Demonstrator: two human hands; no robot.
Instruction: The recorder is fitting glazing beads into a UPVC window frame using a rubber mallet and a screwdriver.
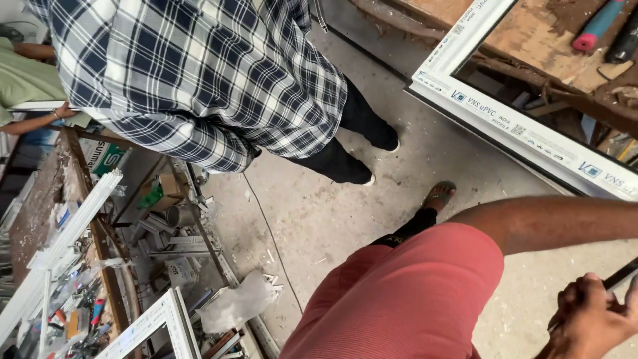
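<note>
Rod: your hand [588, 319] at the lower right corner is closed around a thin dark rod [621, 274]. Its long axis slants up to the right, and it runs out of view at the right edge.
Hand: only this one hand of yours shows clearly, fingers curled on the rod. Which hand it is cannot be told for sure; it sits on your right side. A bare forearm [551, 219] crosses above it from the right edge.
Your leg: red shorts [405, 299] fill the lower middle, and one sandalled foot [438, 194] points up the picture on the concrete floor [425, 153].
Window frame: one white plastic frame [525, 133] lies slantwise at the upper right, from the top edge down to the right edge. Small blue square labels and grey print repeat along its face.
Table: a worn wooden table [531, 33] lies behind that frame, with one red-and-blue tool handle [598, 25] on it.
Other people: one person in a blue and white checked shirt [199, 73] and dark trousers stands at the top, two dark shoes showing. A second person's hand [63, 112] and green sleeve show at the far left.
Left side: a rusty metal rack [100, 219] holds white strips, one green-and-white sign [106, 159], a brown box and scattered small tools.
Floor: one crumpled clear plastic bag [236, 302] lies beside the rack.
</note>
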